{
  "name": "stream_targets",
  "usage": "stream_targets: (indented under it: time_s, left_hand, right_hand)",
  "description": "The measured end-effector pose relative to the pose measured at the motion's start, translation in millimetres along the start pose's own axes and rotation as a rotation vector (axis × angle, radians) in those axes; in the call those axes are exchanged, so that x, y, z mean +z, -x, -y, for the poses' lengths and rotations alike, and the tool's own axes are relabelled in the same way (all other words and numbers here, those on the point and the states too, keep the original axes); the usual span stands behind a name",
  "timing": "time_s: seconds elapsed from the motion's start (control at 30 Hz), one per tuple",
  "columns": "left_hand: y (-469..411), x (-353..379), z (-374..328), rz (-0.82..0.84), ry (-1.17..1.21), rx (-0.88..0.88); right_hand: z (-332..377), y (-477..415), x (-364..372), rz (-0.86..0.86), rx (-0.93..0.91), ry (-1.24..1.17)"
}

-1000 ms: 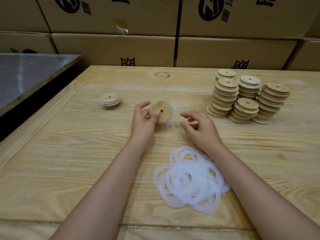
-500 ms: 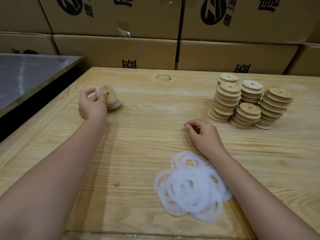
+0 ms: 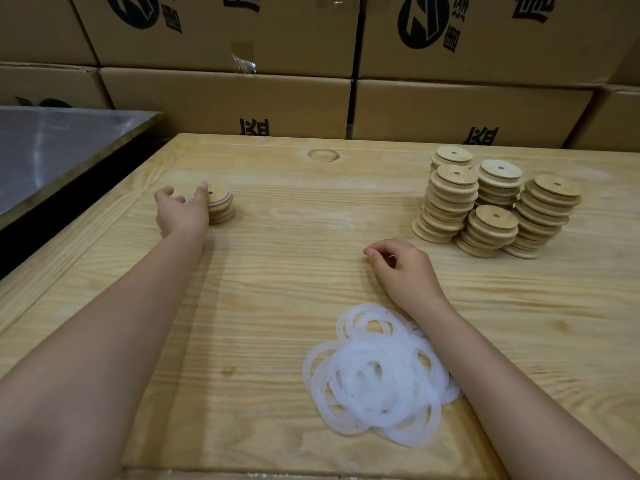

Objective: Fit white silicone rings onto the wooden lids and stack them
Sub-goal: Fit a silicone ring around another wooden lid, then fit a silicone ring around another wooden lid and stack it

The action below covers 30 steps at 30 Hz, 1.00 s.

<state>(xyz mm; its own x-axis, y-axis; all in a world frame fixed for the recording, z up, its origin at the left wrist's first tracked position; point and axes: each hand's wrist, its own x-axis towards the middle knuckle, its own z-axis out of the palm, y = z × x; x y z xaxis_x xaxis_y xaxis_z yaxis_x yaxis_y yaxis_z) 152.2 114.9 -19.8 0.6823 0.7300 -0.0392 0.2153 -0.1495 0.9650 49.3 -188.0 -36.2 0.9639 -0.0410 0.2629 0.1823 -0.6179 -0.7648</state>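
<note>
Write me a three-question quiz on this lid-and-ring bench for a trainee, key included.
1. True or false: the pile of white silicone rings lies nearer the person than the right hand does.
2. Which of these does the left hand touch? A: the short lid stack. B: the pile of white silicone rings. C: the right hand.
3. Count the tall wooden lid stacks clustered on the right side of the table.

Key: 1 true; 2 A; 3 five.
</note>
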Motion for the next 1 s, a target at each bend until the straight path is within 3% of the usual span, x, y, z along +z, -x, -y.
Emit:
stream_targets:
  time_s: [0.07,0.2,0.27,0.33,0.43,0.53,0.6,0.67,0.77,0.87,1.0]
  left_hand:
    - [10.2,-0.3,-5.4,-0.067,-0.042,0.015]
    - [61.4,3.0,-5.5,-0.117,0.067,0.411]
    - [95.3,6.3,-4.6,0.012,0.177,0.461]
    - [125.0,12.2,-1.3,0.241,0.280,0.426]
    - [155.8,18.2,9.1,0.532,0.219,0.288]
    - [165.3,14.0,18.7,0.593,0.128,0.298]
    - [164.5,11.0,18.2,0.594,0.139,0.313]
    - [164.3,9.5,16.3,0.610,0.137,0.315]
    - [164.8,11.2,14.5,0.631,0.104,0.328]
    - [164.6,12.4,14.8,0.621,0.099,0.329]
    - [161.7,15.5,15.0,0.606,0.056,0.340]
  right_hand:
    - [-0.6,-0.3,0.5,0.003,0.009,-0.013]
    - [-2.0,-1.5,1.1,0.005,0.022,-0.028]
    - [-1.8,-1.7,0.9,0.010,0.020,-0.029]
    - [-1.7,-1.3,0.6,0.009,0.020,-0.032]
    - [-1.5,-0.7,-0.1,0.004,0.020,-0.025]
    - [-0.5,1.0,-1.0,-0.007,0.016,-0.015]
    - [2.5,3.2,-3.5,-0.083,-0.003,-0.095]
    - [5.7,5.8,-11.1,-0.263,-0.092,-0.157]
    - [-0.7,3.1,-34.9,-0.591,-0.190,0.015]
    - [-22.8,-4.0,-64.1,-0.763,0.002,0.149]
    - [-46.6,-7.6,-79.8,-0.750,0.270,0.309]
